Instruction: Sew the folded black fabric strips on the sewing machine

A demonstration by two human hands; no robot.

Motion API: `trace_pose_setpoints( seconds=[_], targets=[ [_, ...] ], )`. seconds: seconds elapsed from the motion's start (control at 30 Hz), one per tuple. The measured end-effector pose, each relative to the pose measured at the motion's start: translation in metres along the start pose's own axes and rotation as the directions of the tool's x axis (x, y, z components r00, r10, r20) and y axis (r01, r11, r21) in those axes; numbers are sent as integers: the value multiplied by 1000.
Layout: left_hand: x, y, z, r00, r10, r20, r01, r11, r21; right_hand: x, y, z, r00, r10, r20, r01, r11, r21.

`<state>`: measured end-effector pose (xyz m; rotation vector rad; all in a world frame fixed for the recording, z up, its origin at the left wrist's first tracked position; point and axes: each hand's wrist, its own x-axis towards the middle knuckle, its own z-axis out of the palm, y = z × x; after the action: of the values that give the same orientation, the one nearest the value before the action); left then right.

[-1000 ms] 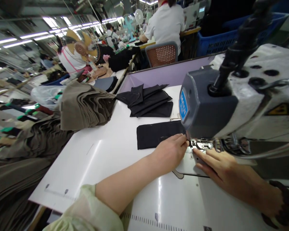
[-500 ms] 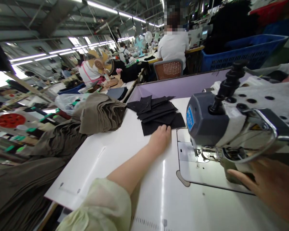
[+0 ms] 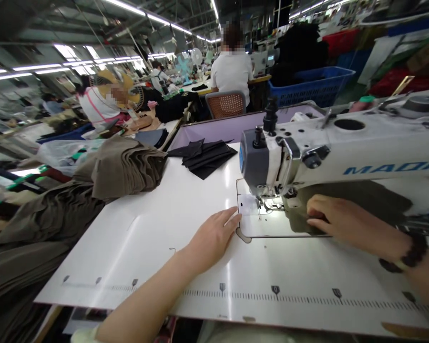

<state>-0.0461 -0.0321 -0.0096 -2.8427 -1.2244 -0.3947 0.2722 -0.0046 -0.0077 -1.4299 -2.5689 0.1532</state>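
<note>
My left hand (image 3: 214,234) lies flat and open on the white table (image 3: 157,238), fingertips at the left edge of the sewing machine's metal plate (image 3: 268,228). It holds nothing. My right hand (image 3: 338,220) rests under the arm of the white sewing machine (image 3: 336,143), fingers curled onto a piece of olive-brown fabric (image 3: 300,216) just right of the needle. A stack of black fabric pieces (image 3: 203,156) lies at the far side of the table, out of reach of both hands.
A heap of brown-grey cloth (image 3: 121,166) spills over the table's left edge. A purple board (image 3: 214,131) stands behind the table. Beyond it a person in a white shirt (image 3: 232,71) sits on a woven-back chair beside a blue crate (image 3: 307,83).
My left hand left the black stack and came back to the machine plate. My right hand moved up onto olive fabric under the machine arm. The black piece sewn a second ago is on the stack.
</note>
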Motion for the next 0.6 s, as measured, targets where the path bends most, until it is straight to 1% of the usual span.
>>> trace_pose_setpoints(
  seconds=[0.03, 0.07, 0.2, 0.27, 0.37, 0.47, 0.6],
  targets=[
    [-2, 2, -1, 1000, 0, -1, 0, 1000, 0, -3, -2, 0, 999, 10, 46, -10, 1000, 5],
    [-3, 4, -2, 1000, 1, -1, -1, 1000, -1, -6, -3, 1, 998, 16, 63, -17, 1000, 8],
    [-7, 12, -1, 1000, 12, -3, -12, 1000, 0, -14, -5, 7, 1000, 24, 9, -25, 998, 54],
    [-8, 15, 1, 1000, 28, -7, -28, 1000, 5, -15, -3, 5, 1000, 25, -6, -24, 995, 93],
    [-8, 18, 4, 999, 46, -8, -46, 999, 7, -13, 4, -3, 1000, 22, -12, -20, 985, 171],
    [-9, 20, 4, 999, 50, 0, -50, 999, 11, -11, 14, -10, 999, 45, -13, -40, 970, 242],
    [-8, 21, 3, 999, 48, 5, -49, 999, 14, -10, 27, -11, 997, 63, -47, -46, 950, 309]
  ],
)
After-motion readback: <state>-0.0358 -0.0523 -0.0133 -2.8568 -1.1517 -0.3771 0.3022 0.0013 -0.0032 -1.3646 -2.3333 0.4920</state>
